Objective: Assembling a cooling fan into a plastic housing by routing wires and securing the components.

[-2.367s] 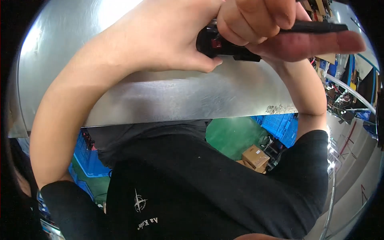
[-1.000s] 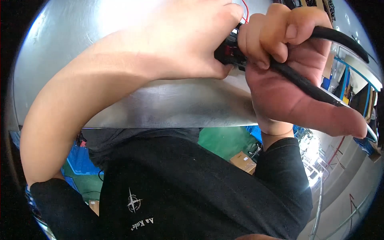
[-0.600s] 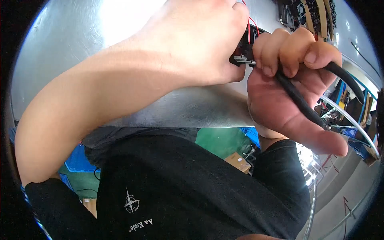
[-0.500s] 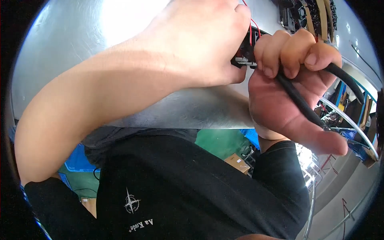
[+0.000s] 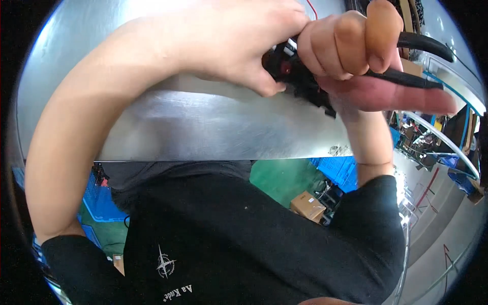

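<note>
My left hand [image 5: 254, 43] reaches over the metal table with its thumb and fingers closed on a black part [image 5: 285, 68]. The part is dark and blocky, with small metal and reddish details, and is mostly hidden between my hands. A thin red wire [image 5: 312, 9] rises behind it. My right hand [image 5: 351, 48], just right of the part, is wrapped round a two-handled tool that looks like pliers with black grips [image 5: 426, 43]. Both grips stick out to the right, the lower one running along my outstretched thumb. The jaws are hidden by my fingers and the part.
The shiny metal table [image 5: 213, 127] ends in a straight front edge before my lap. Blue crates [image 5: 338, 170] and a cardboard box [image 5: 307, 204] stand on the green floor below. More dark parts and cardboard lie at the far right, near a curved white rail [image 5: 447, 140].
My right hand has turned, so the pliers' grips now point more to the right. The black part has moved a little left and tilted. My left hand has shifted left with it.
</note>
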`<action>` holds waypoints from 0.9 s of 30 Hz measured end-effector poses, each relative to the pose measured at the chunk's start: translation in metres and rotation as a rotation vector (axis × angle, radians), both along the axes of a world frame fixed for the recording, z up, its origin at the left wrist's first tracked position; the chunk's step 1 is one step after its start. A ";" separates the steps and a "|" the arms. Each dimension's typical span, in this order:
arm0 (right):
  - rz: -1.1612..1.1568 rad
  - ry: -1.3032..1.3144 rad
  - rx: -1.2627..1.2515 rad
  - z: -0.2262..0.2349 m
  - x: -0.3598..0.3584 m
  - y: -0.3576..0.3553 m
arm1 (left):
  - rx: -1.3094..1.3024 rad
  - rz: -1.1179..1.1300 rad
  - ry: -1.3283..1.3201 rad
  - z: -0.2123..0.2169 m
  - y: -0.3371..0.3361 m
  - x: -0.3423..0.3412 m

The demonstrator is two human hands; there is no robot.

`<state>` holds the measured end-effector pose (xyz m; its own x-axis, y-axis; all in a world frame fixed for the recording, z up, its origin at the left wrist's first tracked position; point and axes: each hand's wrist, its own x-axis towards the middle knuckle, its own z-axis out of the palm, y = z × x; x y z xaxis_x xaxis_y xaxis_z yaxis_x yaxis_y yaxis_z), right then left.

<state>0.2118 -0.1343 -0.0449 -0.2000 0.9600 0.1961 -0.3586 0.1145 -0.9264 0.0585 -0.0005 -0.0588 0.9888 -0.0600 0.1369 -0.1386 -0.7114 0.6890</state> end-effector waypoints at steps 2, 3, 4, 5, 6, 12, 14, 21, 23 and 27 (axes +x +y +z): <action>0.045 -0.029 -0.053 -0.001 -0.001 0.000 | -0.025 -0.044 -0.020 -0.003 0.002 0.002; 0.068 -0.044 -0.081 0.003 -0.001 0.000 | -0.009 -0.054 0.007 0.002 0.005 0.002; 0.093 -0.059 -0.109 0.006 -0.002 0.000 | 0.006 -0.063 0.034 0.006 0.006 0.003; 0.120 -0.071 -0.137 0.009 -0.004 0.001 | 0.001 -0.063 0.035 0.007 0.005 0.004; 0.150 -0.088 -0.158 0.015 -0.005 0.005 | -0.010 -0.094 0.032 0.009 0.006 0.006; 0.453 0.029 -0.100 0.007 -0.018 0.046 | -0.118 -0.181 0.088 0.011 0.013 0.005; 0.674 0.177 0.014 -0.008 -0.018 0.061 | -0.079 -0.219 0.157 0.016 0.015 0.002; 1.278 0.403 0.184 -0.020 0.002 0.077 | -0.170 -0.192 -0.037 -0.002 0.012 0.000; 0.865 0.064 0.007 0.000 0.014 0.045 | -0.158 -0.131 -0.138 -0.005 0.001 0.006; 0.123 -0.411 -0.019 0.038 0.016 0.010 | -0.014 0.050 -0.217 -0.018 -0.006 0.000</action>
